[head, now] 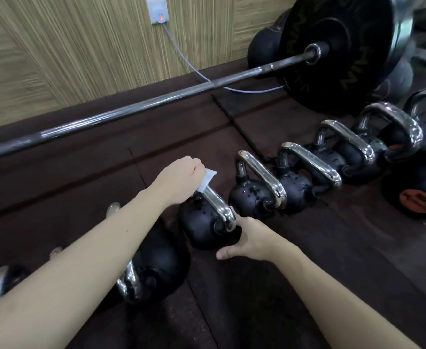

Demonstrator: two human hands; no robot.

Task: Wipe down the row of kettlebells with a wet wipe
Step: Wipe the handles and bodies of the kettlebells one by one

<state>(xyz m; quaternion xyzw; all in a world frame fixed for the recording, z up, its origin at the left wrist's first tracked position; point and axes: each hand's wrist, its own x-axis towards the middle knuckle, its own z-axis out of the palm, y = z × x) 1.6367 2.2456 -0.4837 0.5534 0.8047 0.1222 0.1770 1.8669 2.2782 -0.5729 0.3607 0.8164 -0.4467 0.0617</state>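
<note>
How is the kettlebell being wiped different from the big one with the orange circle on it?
The wiped kettlebell is smaller; the orange-marked kettlebell is much bigger. The wiped one's body is plain black; the other carries an orange disc. The left hand grips a white wet wipe around the wiped one's handle and the right hand steadies its body; nobody touches the orange-marked one. Both have shiny chrome handles and stand on the dark floor mat.

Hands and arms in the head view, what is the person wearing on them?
Nothing that shows. The left hand and right hand are bare, with no gloves, rings or watch in view. Both forearms are uncovered to the frame's edge, with no sleeves visible.
</note>
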